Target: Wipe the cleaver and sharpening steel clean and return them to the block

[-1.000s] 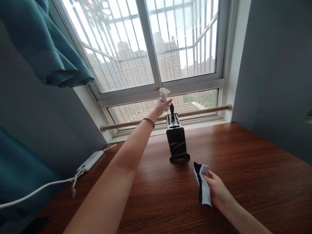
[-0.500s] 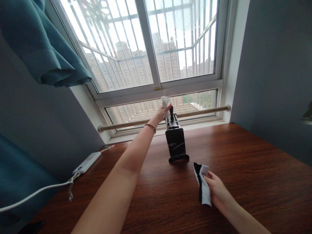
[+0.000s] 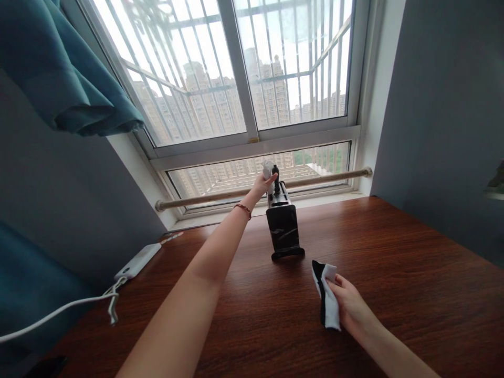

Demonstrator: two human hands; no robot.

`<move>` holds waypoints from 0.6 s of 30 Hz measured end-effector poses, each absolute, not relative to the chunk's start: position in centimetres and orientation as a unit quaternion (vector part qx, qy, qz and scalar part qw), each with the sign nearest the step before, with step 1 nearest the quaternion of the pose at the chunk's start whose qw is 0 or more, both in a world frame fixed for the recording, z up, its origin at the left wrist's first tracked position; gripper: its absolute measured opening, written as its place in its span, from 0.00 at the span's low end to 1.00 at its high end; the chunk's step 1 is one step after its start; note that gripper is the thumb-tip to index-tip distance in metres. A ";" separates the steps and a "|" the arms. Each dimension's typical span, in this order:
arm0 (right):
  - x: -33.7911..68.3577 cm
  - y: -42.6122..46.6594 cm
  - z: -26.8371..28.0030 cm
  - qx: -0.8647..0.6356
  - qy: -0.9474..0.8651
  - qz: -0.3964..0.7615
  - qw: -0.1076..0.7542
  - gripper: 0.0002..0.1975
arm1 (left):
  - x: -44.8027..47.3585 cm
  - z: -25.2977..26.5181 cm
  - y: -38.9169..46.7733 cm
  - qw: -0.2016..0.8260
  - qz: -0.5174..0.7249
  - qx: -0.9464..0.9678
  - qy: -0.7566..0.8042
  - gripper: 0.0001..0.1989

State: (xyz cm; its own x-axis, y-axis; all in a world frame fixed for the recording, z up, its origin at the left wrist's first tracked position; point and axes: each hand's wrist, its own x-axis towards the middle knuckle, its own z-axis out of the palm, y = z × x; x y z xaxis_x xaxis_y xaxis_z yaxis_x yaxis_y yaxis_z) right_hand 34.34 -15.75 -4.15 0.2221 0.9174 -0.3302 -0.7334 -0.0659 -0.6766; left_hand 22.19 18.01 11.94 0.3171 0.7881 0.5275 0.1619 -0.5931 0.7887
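My left hand (image 3: pixel 264 184), with a bracelet at the wrist, stretches far forward, closed around a crumpled white cloth (image 3: pixel 268 168). Its thumb points toward a black upright handle (image 3: pixel 276 181), and whether it touches that handle I cannot tell. The handle rises from the slotted top of a black block-like stand (image 3: pixel 284 231) with a flared foot, upright on the desk. Closer in, my right hand (image 3: pixel 350 304) pinches a folded black-and-white cloth (image 3: pixel 329 299), which looks like a sock, just above or against the desk to the right of the stand.
The brown wooden desk (image 3: pixel 394 252) reaches to the window sill. A pale rail (image 3: pixel 326 179) crosses low before the barred window (image 3: pixel 299 63). At the left lie a white power strip (image 3: pixel 138 261) and its white cable (image 3: pixel 59 315); a blue curtain (image 3: pixel 74 79) hangs above.
My left hand and the white cloth have dropped slightly beside the black handle. The right hand keeps its hold on the folded cloth, and the whole view has shifted a little.
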 end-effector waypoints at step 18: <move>36.5 -15.0 -4.5 -0.421 -0.151 0.552 0.704 0.18 | 19.5 11.7 5.2 0.244 0.608 0.664 0.360 0.11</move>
State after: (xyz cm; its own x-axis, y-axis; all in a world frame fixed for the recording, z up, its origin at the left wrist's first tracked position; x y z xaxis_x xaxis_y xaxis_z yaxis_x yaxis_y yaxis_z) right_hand 36.54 -14.98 -4.45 0.3449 0.9039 -0.2530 -0.6498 0.0354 -0.7593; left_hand 19.49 5.15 11.68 0.0017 0.7745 0.6326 0.1822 -0.6222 0.7613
